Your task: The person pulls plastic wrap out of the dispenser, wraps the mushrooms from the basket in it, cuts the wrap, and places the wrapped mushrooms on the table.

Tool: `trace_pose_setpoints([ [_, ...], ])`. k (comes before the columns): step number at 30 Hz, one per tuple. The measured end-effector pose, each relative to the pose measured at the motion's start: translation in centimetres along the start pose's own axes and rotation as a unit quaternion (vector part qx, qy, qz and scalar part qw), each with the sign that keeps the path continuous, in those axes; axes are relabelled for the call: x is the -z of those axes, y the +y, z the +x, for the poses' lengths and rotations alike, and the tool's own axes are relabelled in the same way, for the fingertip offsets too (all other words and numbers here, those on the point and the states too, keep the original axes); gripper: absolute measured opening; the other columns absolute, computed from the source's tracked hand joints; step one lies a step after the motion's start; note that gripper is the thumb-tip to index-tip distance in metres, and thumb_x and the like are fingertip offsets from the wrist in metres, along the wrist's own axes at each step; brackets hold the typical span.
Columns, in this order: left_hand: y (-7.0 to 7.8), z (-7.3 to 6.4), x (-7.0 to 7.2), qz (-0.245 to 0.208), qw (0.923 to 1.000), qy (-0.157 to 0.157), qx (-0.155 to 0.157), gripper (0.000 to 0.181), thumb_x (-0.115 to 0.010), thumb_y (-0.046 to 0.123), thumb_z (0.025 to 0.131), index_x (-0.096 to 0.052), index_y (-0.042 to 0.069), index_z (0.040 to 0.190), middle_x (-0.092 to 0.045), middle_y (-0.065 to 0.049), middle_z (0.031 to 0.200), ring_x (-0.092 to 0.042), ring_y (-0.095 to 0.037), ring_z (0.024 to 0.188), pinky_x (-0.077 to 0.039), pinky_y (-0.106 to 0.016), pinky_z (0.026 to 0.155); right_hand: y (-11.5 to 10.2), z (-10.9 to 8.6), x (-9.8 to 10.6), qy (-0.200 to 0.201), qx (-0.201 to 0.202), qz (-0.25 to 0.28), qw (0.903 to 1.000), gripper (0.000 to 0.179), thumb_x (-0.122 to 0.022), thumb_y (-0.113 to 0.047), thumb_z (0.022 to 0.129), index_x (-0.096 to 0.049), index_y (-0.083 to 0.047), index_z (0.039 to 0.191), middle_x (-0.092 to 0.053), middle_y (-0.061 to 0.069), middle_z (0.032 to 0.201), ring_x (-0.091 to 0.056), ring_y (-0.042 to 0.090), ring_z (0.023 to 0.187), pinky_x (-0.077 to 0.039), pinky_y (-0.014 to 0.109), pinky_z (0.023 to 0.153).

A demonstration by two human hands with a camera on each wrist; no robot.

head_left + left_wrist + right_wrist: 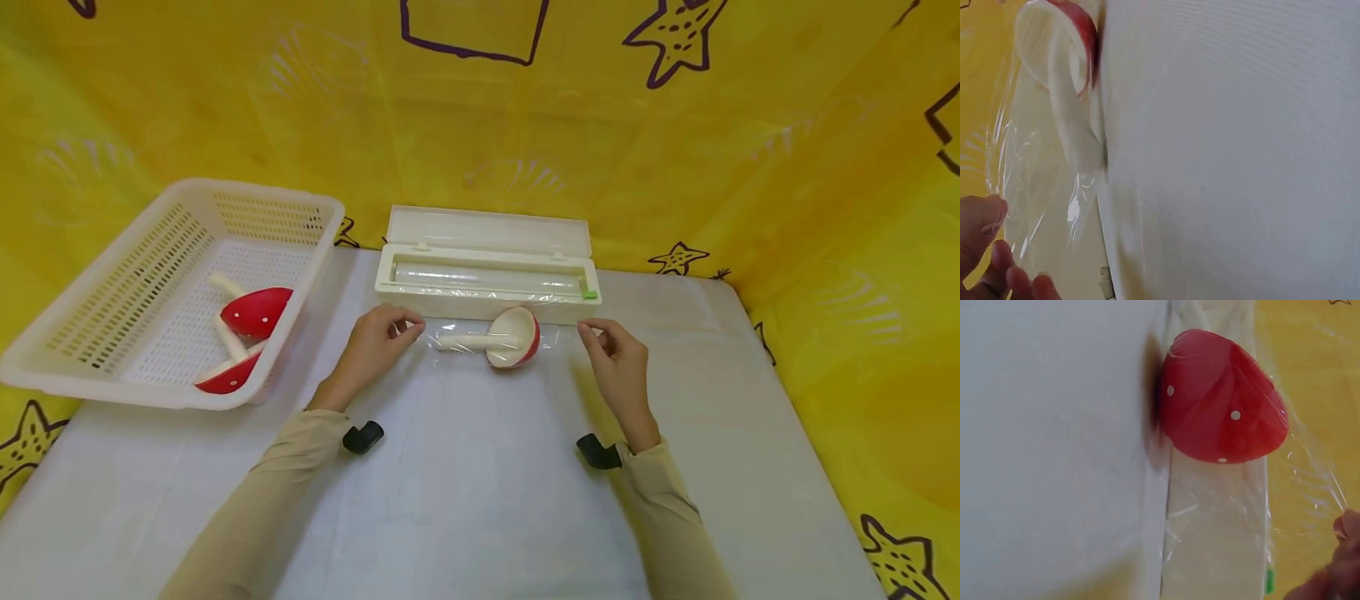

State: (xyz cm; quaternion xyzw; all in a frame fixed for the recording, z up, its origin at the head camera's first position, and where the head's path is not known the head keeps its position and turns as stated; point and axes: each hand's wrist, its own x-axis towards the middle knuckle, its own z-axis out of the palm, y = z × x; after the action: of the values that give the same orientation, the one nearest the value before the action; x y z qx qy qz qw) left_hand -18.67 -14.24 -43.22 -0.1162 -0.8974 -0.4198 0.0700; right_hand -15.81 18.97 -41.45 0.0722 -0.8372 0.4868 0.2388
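Observation:
A toy mushroom [525, 340] with a red, white-dotted cap and a pale stem lies on its side on the table, its stem pointing left. Clear cling film [1035, 194] stretches across it, and creases show over the red cap [1222, 400] in the right wrist view. On the left, my left hand [372, 346] pinches one end of the film between thumb and fingertips. My right hand [621, 371] pinches the film at the opposite side. Just behind, a white cling film dispenser [480, 307] stands with its lid up and a film roll [487, 277] inside.
A white perforated plastic basket [172, 397] stands at the left, holding two more red-capped mushrooms [257, 312]. A green slider [589, 294] sits at the dispenser's right end. Yellow patterned cloth [480, 117] hangs behind and beside the white-covered table [465, 500].

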Motion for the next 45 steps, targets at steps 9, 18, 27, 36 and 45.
trace_pose_setpoints([
  [9,-0.2,1.2,-1.1,-0.176,0.9773,-0.047,0.108,0.022,-0.063,0.017,0.098,-0.067,0.001,0.112,-0.071,-0.015,0.078,-0.057,-0.009,0.054,-0.051,-0.022,0.054,2.4,0.9,-1.9,-0.038,-0.158,0.174,0.9713,0.027,-0.060,-0.016,0.100,-0.060,0.008,0.110,-0.069,-0.008,0.066,-0.067,0.007,0.053,-0.057,0.023,0.055],
  [18,-0.6,1.3,-1.6,-0.319,0.9330,-0.061,0.155,0.032,-0.058,0.014,0.100,-0.056,-0.006,0.125,-0.074,-0.013,0.108,-0.072,-0.011,0.088,-0.059,-0.028,0.081,3.3,0.8,-2.7,-0.099,-0.171,0.197,0.9602,0.029,-0.056,-0.015,0.102,-0.057,0.008,0.118,-0.075,0.008,0.103,-0.074,0.009,0.081,-0.060,0.025,0.071],
  [27,-0.6,1.0,-2.9,-0.171,0.9754,-0.125,0.059,0.038,-0.063,0.015,0.097,-0.053,0.003,0.131,-0.065,-0.016,0.130,-0.061,-0.028,0.115,-0.051,-0.036,0.092,3.3,0.7,-3.1,-0.195,-0.168,0.156,0.9538,0.046,-0.063,-0.008,0.096,-0.051,0.002,0.140,-0.058,0.025,0.135,-0.067,0.009,0.103,-0.057,0.020,0.079],
  [36,-0.2,0.5,-3.3,-0.038,0.9871,-0.152,-0.031,0.044,-0.067,0.007,0.092,-0.056,0.006,0.134,-0.064,-0.014,0.129,-0.058,-0.033,0.115,-0.044,-0.050,0.102,3.2,0.1,-3.7,-0.180,-0.174,0.118,0.9610,0.041,-0.068,-0.013,0.094,-0.047,0.006,0.124,-0.061,0.021,0.120,-0.063,0.028,0.108,-0.053,0.015,0.080],
  [45,0.2,-0.1,-3.6,0.088,0.9818,-0.160,-0.052,0.045,-0.071,0.010,0.090,-0.060,0.012,0.133,-0.060,-0.012,0.130,-0.051,-0.036,0.119,-0.042,-0.051,0.100,3.2,-0.2,-3.6,-0.219,-0.115,0.105,0.9631,0.030,-0.064,-0.006,0.095,-0.058,0.002,0.123,-0.061,0.020,0.127,-0.062,0.034,0.116,-0.053,0.027,0.095],
])
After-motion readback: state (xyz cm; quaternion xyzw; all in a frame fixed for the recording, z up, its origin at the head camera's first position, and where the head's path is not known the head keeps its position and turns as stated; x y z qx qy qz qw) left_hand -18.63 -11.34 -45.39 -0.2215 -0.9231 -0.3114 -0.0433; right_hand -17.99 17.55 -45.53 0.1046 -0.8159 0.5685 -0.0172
